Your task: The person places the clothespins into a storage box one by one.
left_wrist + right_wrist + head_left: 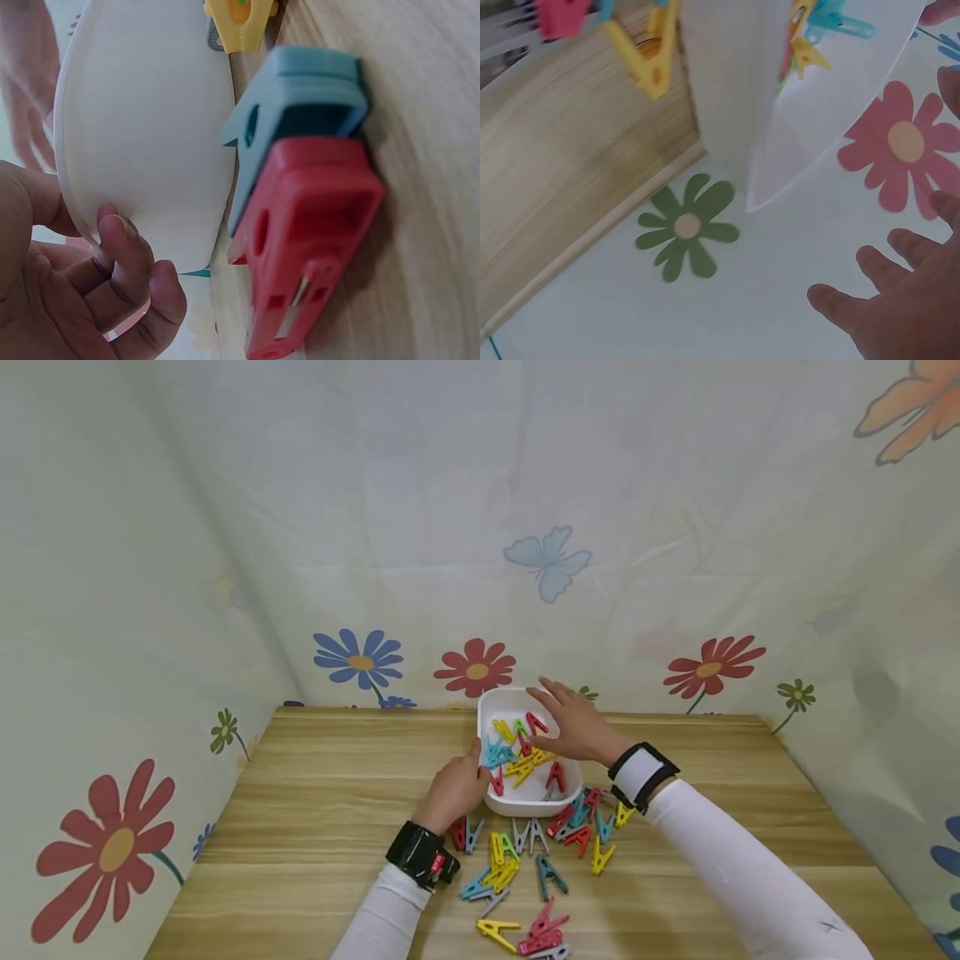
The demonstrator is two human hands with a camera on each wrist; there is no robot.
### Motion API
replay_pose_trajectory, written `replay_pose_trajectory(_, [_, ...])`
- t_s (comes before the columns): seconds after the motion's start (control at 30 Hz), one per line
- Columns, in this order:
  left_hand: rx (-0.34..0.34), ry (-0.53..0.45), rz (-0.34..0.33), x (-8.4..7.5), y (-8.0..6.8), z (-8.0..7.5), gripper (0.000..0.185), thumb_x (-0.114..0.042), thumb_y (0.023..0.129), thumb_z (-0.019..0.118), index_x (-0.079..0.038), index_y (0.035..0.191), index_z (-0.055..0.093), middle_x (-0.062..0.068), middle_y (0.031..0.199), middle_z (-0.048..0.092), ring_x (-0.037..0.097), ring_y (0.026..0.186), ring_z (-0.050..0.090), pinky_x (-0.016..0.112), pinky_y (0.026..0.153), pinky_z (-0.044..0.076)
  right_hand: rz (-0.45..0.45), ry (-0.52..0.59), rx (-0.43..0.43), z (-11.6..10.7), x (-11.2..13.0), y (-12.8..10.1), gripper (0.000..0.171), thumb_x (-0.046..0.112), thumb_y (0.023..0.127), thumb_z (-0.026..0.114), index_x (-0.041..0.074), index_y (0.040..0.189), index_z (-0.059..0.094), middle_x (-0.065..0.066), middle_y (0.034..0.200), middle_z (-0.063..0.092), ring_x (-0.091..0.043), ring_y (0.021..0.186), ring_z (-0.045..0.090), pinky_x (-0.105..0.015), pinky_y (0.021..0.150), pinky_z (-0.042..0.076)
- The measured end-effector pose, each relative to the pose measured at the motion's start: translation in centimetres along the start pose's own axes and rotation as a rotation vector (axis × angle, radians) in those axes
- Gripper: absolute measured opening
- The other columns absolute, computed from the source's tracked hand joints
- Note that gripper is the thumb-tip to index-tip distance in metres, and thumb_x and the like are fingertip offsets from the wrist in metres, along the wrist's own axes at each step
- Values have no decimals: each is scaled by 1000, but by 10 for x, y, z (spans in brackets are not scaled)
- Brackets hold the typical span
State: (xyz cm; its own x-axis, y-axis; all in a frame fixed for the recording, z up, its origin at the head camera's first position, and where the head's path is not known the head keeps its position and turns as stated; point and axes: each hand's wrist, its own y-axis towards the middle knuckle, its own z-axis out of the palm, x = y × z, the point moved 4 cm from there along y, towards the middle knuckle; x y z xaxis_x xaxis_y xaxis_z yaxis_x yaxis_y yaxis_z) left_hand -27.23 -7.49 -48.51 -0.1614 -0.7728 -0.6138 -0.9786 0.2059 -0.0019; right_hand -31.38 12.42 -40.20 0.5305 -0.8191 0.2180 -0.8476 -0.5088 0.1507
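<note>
A white bowl [495, 703] stands on the wooden table [315, 793] with several coloured clothespins [522, 762] inside. My left hand [471, 762] holds the bowl's left side, thumb at the rim and curled fingers [124, 251] against the outer wall [142, 127]. Over the bowl's right half hovers my right hand [557, 710], fingers spread and holding nothing. In the right wrist view those spread fingers [889, 274] sit apart from the bowl [731, 82]. A red clothespin [304, 247] and a blue one [300, 97] lie on the table beside the bowl.
Several loose clothespins [525, 860] in red, yellow, blue and grey are scattered on the table in front of the bowl. A flower-printed cloth [480, 527] hangs behind and on both sides. Bare wood stretches to the left and right.
</note>
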Motion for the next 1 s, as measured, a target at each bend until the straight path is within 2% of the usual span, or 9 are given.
replay_pose_trajectory(0.23, [5, -4, -6, -1, 0, 1, 61, -24, 100, 47, 1, 153, 29, 4, 62, 49, 16, 48, 48, 28, 45, 40, 27, 10, 6, -2, -28, -24, 83, 39, 86, 72, 9, 153, 32, -22, 160, 23, -48, 144, 28, -66, 113, 23])
replay_pose_trajectory(0.37, [3, 6, -6, -1, 1, 1, 61, -24, 100, 47, 1, 153, 28, 4, 63, 50, 16, 49, 48, 28, 45, 39, 46, 28, 21, 0, -41, -40, 81, 37, 86, 72, 7, 151, 35, -24, 158, 26, -50, 141, 31, -66, 109, 30])
replay_pose_trajectory(0.43, [4, 8, -8, -1, 0, 1, 61, -24, 100, 48, 1, 153, 28, 3, 62, 49, 16, 48, 48, 27, 45, 39, 72, 37, 57, 4, -46, -49, 80, 39, 87, 72, 9, 151, 35, -24, 158, 27, -51, 140, 33, -66, 106, 34])
replay_pose_trajectory(0.57, [17, -2, -19, -2, -1, 1, 62, -24, 100, 47, 1, 153, 27, 3, 62, 48, 16, 48, 48, 27, 45, 39, 129, 61, 139, 12, -55, -67, 82, 48, 88, 68, 9, 152, 34, -24, 157, 29, -51, 138, 35, -66, 102, 38])
replay_pose_trajectory(0.67, [21, -2, -25, -2, -2, 1, 62, -25, 101, 47, 0, 154, 27, 3, 61, 47, 16, 48, 48, 27, 45, 39, 132, 89, 135, 14, -58, -77, 79, 49, 91, 64, 8, 152, 35, -24, 156, 31, -50, 138, 36, -66, 103, 38])
replay_pose_trajectory(0.8, [10, 7, -20, -4, -3, 0, 62, -24, 100, 47, 0, 154, 27, 2, 59, 46, 16, 47, 47, 27, 45, 38, 119, 94, 134, 17, -58, -87, 72, 43, 91, 66, 8, 149, 41, -25, 152, 37, -49, 136, 39, -64, 104, 38])
replay_pose_trajectory(1.0, [9, 5, -28, -3, -3, 0, 62, -25, 100, 47, -1, 154, 26, 1, 58, 44, 16, 45, 47, 27, 44, 37, 126, 129, 263, 37, -62, -100, 73, 37, 85, 74, 8, 146, 45, -25, 151, 39, -48, 135, 41, -63, 104, 38])
